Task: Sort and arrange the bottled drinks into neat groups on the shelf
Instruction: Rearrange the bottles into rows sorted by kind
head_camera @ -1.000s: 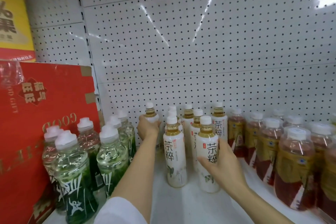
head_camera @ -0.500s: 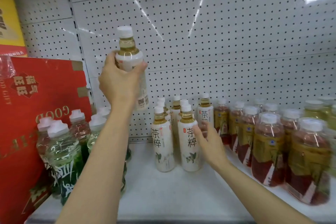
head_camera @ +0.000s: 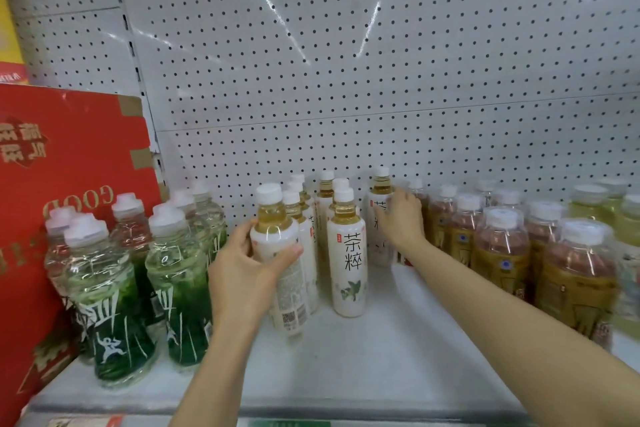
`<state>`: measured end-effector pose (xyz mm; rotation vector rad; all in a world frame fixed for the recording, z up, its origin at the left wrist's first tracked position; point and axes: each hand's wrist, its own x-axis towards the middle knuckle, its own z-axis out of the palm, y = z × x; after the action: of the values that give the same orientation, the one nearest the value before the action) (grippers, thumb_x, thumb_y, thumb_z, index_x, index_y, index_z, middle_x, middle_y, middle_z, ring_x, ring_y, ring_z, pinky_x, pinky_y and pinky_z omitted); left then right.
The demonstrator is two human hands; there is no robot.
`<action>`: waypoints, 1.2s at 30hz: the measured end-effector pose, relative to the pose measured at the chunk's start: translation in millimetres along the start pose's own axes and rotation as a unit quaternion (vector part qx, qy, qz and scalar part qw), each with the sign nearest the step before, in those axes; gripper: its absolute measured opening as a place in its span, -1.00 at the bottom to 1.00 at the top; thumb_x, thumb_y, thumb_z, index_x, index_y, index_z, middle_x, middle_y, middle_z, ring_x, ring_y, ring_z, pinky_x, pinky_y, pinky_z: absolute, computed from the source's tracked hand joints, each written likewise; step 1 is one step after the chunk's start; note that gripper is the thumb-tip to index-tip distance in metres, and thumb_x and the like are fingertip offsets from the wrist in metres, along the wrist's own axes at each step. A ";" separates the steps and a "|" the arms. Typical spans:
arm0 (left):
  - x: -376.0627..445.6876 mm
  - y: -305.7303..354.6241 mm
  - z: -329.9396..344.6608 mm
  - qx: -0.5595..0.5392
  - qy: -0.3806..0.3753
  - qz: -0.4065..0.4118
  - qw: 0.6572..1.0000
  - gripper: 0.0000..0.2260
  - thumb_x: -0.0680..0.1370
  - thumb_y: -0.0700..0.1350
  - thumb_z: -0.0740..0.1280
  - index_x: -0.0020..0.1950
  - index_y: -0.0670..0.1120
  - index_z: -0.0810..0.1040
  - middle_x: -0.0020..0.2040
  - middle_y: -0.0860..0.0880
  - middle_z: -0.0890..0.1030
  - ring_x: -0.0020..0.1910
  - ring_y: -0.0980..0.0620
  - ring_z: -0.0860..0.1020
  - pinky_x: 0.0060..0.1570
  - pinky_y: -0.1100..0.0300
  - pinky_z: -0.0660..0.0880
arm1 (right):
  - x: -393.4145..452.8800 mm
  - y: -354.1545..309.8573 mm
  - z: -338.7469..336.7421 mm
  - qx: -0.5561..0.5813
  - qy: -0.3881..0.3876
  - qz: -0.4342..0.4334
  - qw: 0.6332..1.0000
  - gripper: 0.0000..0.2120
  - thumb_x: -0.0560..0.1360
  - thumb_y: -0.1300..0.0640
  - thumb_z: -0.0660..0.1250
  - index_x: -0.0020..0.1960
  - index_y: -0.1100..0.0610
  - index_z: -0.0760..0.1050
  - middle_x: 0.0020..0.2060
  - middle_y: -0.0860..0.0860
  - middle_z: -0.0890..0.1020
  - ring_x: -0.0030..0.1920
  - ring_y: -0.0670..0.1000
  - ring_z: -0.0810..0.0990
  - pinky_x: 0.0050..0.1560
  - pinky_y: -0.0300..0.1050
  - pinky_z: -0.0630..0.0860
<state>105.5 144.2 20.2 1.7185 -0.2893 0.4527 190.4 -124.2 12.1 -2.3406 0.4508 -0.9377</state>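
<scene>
My left hand grips a white-labelled tea bottle by its upper body, at the front of the left row of white tea bottles, low over the white shelf. More white tea bottles stand behind it, one at the front of the second row. My right hand reaches a separate white tea bottle near the back, fingers curved against its right side. Whether they close round it is unclear.
Green-labelled clear bottles crowd the shelf's left end beside a red carton. Amber and reddish tea bottles fill the right side, with pale yellow ones at the far right. A white pegboard wall backs the shelf.
My left hand has brought the tea bottle down from head height to the front of the white-bottle row. My right hand has moved back from the front bottle to the rear one.
</scene>
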 end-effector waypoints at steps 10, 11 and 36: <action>-1.7 -41.8 19.6 0.011 0.000 -0.033 0.999 -0.43 0.34 0.07 0.56 0.32 0.18 0.49 0.13 0.21 0.64 0.08 0.17 0.61 0.13 -0.07 0.60 | 34.2 -9.2 15.8 -0.165 -0.014 0.039 0.985 -0.30 0.50 -0.20 0.35 0.39 0.27 0.26 0.32 0.24 0.34 0.27 0.22 0.41 0.00 0.05 0.54; -2.7 -43.1 21.5 0.013 -0.004 -0.033 0.999 -0.43 0.35 0.06 0.56 0.32 0.20 0.48 0.12 0.24 0.63 0.08 0.18 0.61 0.12 -0.03 0.60 | 35.7 -9.4 16.8 -0.175 -0.017 0.046 0.983 -0.30 0.48 -0.22 0.35 0.37 0.26 0.28 0.33 0.23 0.32 0.25 0.22 0.42 -0.02 0.06 0.54; -11.7 -77.5 28.8 0.121 -0.046 -0.050 0.990 -0.26 0.32 0.02 0.60 0.40 0.10 0.30 0.24 0.09 0.58 0.16 -0.02 0.61 0.12 -0.15 0.59 | -124.5 -44.7 -76.9 -0.074 -0.058 -0.010 0.996 -0.51 0.37 -0.27 0.40 0.10 0.02 0.35 -0.09 -0.09 0.59 -0.11 0.02 0.59 -0.14 -0.04 0.50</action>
<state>132.6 130.5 -57.6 1.9840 -0.2203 0.3470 53.3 -57.0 20.7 -2.5218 0.4634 -0.7977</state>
